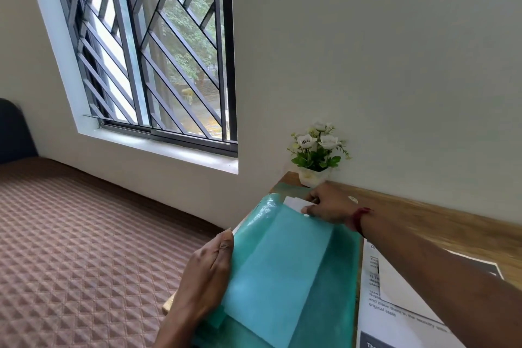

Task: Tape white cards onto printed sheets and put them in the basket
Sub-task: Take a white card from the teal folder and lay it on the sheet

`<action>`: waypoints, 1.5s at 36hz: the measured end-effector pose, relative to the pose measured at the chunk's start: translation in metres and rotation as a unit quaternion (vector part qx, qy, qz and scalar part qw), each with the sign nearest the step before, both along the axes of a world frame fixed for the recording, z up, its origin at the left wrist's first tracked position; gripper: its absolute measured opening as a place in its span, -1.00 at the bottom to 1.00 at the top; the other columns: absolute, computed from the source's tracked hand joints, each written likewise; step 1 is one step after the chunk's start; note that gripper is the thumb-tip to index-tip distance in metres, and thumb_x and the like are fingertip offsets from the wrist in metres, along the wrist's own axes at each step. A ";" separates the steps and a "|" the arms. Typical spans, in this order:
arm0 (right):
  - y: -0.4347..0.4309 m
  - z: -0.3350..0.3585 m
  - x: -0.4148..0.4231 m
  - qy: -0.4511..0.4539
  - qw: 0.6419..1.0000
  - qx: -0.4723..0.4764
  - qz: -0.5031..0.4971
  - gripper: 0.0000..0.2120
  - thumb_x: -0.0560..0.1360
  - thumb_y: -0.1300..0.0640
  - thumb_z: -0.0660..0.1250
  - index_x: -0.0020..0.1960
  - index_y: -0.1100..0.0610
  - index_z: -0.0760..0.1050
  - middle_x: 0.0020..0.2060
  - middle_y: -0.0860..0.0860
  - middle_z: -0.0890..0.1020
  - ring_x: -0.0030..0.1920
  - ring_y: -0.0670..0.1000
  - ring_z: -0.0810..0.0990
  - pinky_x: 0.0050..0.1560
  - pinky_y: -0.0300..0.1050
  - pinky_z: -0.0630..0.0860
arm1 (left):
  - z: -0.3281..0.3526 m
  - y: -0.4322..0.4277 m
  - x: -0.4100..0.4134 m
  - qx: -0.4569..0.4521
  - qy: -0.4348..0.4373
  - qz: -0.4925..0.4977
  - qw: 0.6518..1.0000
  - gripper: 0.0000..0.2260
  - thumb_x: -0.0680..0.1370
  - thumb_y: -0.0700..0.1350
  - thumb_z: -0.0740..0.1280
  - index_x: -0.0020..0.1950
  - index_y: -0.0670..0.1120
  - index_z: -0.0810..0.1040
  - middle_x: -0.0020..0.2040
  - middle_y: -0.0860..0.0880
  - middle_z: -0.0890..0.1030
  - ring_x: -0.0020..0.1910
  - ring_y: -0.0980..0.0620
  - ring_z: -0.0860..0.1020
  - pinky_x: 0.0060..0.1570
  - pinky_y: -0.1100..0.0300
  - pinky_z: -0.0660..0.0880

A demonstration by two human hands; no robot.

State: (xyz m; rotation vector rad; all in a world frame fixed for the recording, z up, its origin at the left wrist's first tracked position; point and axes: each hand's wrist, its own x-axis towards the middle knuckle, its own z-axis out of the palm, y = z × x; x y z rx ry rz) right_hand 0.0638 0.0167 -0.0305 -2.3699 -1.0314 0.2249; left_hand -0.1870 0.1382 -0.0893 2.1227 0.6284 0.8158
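Note:
A translucent teal plastic folder (285, 271) lies on the wooden desk (440, 223), its flap lifted. My left hand (209, 271) holds the folder's left edge, thumb on top. My right hand (327, 203) reaches across to the folder's far end and pinches white cards (293, 202) that stick out of it. A printed sheet (395, 305) with black text lies on the desk to the right of the folder, partly under my right forearm. No basket or tape shows in this view.
A small white pot of artificial white flowers (317, 150) stands at the desk's back left corner against the wall. A bed with a brown quilted cover (84, 248) lies to the left, below a barred window (158, 45).

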 end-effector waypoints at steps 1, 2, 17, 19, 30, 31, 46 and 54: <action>0.001 0.001 0.001 0.021 1.000 -0.015 -0.007 -0.84 0.48 0.12 0.44 0.03 0.14 0.62 -0.11 0.01 0.64 -0.13 -0.05 0.57 -0.27 -0.25 0.42 | -0.001 0.000 0.000 0.003 0.002 0.003 1.000 -0.74 0.62 0.17 0.03 -0.17 0.37 0.45 -0.29 0.51 0.51 -0.18 0.52 0.47 -0.08 0.47 0.38; 0.002 0.002 0.001 0.042 0.999 -0.030 -0.013 -0.84 0.48 0.14 0.43 0.04 0.15 0.62 -0.09 0.01 0.63 -0.13 -0.06 0.55 -0.30 -0.25 0.42 | -0.001 0.000 0.000 0.005 0.004 0.004 1.000 -0.73 0.63 0.17 0.04 -0.17 0.37 0.45 -0.29 0.48 0.52 -0.17 0.51 0.47 -0.07 0.45 0.39; 0.007 0.006 0.004 0.077 0.994 -0.077 -0.023 -0.60 0.39 0.18 0.53 0.19 0.18 0.55 0.04 0.06 0.61 0.01 0.04 0.54 -0.17 -0.17 0.48 | -0.006 0.005 0.001 -0.001 0.000 -0.002 1.000 -0.72 0.62 0.23 0.00 -0.12 0.39 0.48 -0.19 0.35 0.56 -0.11 0.39 0.53 0.03 0.14 0.51; 0.008 0.001 0.002 0.031 0.996 -0.076 -0.029 -0.58 0.36 0.17 0.55 0.18 0.18 0.56 0.08 0.08 0.63 0.04 0.06 0.56 -0.02 -0.12 0.51 | -0.007 0.005 0.002 -0.003 -0.001 0.000 1.000 -0.71 0.62 0.28 -0.01 -0.12 0.37 0.47 -0.20 0.33 0.56 -0.11 0.38 0.53 0.02 0.14 0.51; 0.014 -0.007 -0.011 0.020 0.999 0.012 -0.045 -0.72 0.37 0.18 0.52 0.05 0.20 0.61 0.00 0.10 0.67 -0.01 0.07 0.62 -0.01 -0.05 0.58 | -0.009 0.006 0.002 -0.018 0.000 -0.002 1.000 -0.55 0.55 0.37 -0.05 -0.01 0.19 0.55 -0.09 0.13 0.66 -0.09 0.20 0.58 -0.01 0.04 0.53; 0.014 -0.008 -0.011 0.032 0.998 0.015 -0.048 -0.73 0.37 0.17 0.52 0.05 0.20 0.61 0.00 0.09 0.67 -0.01 0.07 0.62 0.02 -0.03 0.58 | -0.009 0.006 0.001 -0.018 0.001 -0.001 1.000 -0.55 0.57 0.36 -0.04 0.00 0.16 0.55 -0.08 0.12 0.66 -0.09 0.19 0.58 -0.01 0.03 0.53; 0.022 -0.008 -0.001 0.136 0.979 0.035 -0.145 -0.67 0.57 -0.04 0.29 0.09 0.24 0.49 0.01 0.10 0.54 0.02 0.09 0.52 -0.07 -0.08 0.44 | -0.006 0.005 0.001 -0.010 0.010 0.000 1.000 -0.62 0.60 0.24 -0.02 0.04 0.19 0.55 -0.10 0.13 0.66 -0.13 0.20 0.59 -0.07 0.07 0.53; 0.016 0.004 0.001 0.069 0.995 -0.025 -0.073 -0.79 0.49 0.11 0.43 0.04 0.23 0.64 -0.06 0.10 0.64 -0.05 0.05 0.57 -0.13 -0.10 0.51 | -0.008 0.006 0.001 -0.009 0.013 0.002 1.000 -0.64 0.62 0.25 -0.03 0.05 0.21 0.54 -0.11 0.17 0.65 -0.14 0.23 0.59 -0.07 0.07 0.54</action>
